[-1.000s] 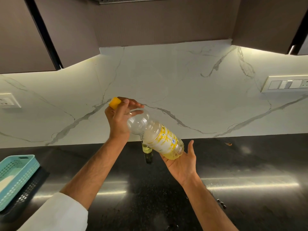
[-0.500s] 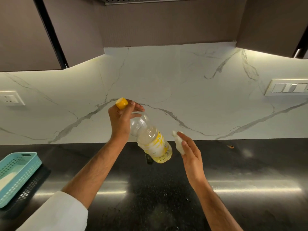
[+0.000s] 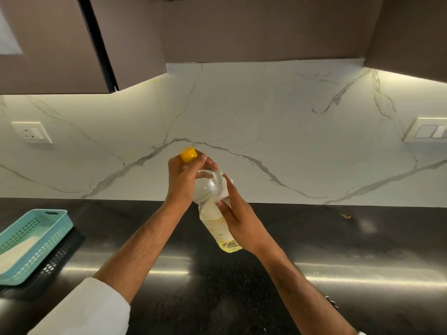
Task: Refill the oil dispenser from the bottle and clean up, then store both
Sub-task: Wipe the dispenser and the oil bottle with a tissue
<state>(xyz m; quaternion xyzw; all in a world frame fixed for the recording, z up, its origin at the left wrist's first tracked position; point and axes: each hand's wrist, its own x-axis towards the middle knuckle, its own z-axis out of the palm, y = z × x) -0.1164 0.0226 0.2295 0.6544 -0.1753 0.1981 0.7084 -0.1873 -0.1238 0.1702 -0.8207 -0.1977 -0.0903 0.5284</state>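
1. The bottle (image 3: 212,213) is up in the air over the black counter (image 3: 362,250), tilted, yellow cap (image 3: 189,154) pointing up and away toward the marble wall (image 3: 266,141).
2. Left hand (image 3: 183,182) has the neck end, fingers curled round the clear shoulder just below the cap.
3. Right hand (image 3: 238,217) comes in from the other side, fingers lying along the bottle's body and pressing a white tissue (image 3: 226,189) against the plastic (whether the thumb wraps behind it, I cannot tell).
4. A little yellow oil sits at the bottle's low end, near the right wrist.
5. Off to the left, a blue basket (image 3: 33,240) stands on the counter, well apart from the hands.
6. On the wall, a socket (image 3: 31,131) to the left and a switch plate (image 3: 428,130) at the right edge.
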